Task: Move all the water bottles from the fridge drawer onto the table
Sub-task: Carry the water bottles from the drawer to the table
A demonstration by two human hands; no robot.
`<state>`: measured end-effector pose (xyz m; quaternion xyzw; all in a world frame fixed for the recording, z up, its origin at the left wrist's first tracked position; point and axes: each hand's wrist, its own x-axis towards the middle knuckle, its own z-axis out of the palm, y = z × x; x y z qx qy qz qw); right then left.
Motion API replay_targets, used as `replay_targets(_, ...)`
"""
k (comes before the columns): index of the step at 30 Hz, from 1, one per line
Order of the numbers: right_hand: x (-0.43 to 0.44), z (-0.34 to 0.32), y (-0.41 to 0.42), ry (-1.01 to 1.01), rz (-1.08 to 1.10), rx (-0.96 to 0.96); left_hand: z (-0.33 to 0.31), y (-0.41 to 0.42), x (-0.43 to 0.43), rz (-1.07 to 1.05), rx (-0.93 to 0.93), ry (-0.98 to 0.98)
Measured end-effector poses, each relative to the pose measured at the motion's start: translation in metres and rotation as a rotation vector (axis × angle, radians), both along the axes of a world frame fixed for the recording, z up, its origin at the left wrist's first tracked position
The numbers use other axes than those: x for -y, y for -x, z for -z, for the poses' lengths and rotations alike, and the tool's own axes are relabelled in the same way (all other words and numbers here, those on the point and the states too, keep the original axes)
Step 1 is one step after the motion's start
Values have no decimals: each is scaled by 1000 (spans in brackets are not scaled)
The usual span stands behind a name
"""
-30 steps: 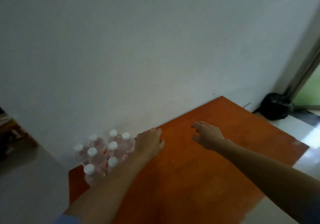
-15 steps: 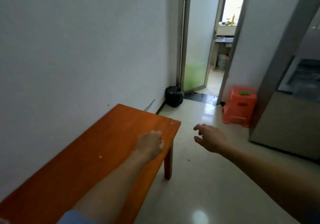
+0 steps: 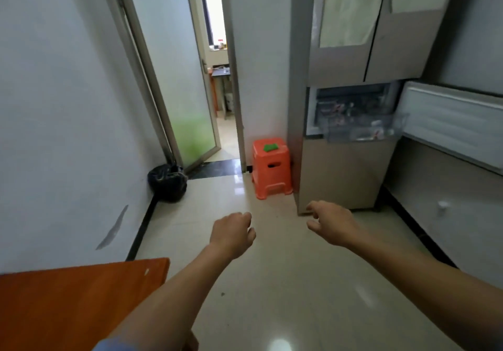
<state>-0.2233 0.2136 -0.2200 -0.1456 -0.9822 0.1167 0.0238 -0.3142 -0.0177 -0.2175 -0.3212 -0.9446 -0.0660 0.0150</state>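
Several water bottles point(image 3: 377, 132), judged as such from blurred clear shapes with red marks, are lodged in the pulled-out transparent plastic fridge drawer point(image 3: 336, 135); a count cannot be made. The drawer is left extended from the tall beige fridge point(image 3: 343, 176), presumably for access. Nothing is held: the left hand point(image 3: 232, 235) is loosely curled and the right hand point(image 3: 333, 223) loosely spread, both raised forward over the floor, apparently readied for pick-up. The orange-brown wooden table point(image 3: 68, 296) lies at lower left, well apart from the drawer.
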Motion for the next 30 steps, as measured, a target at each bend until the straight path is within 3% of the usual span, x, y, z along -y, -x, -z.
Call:
replay_targets(8,-128,-26,67,12,283,-36,-20,129,-159,265,21,-80)
replay_targets(17,-280,-2,107,63,474,-25,0,203,-332,495,27,-17)
replay_targets(30,-515,-5,261,112,430,-46,-4,335,-555,414,34,-23)
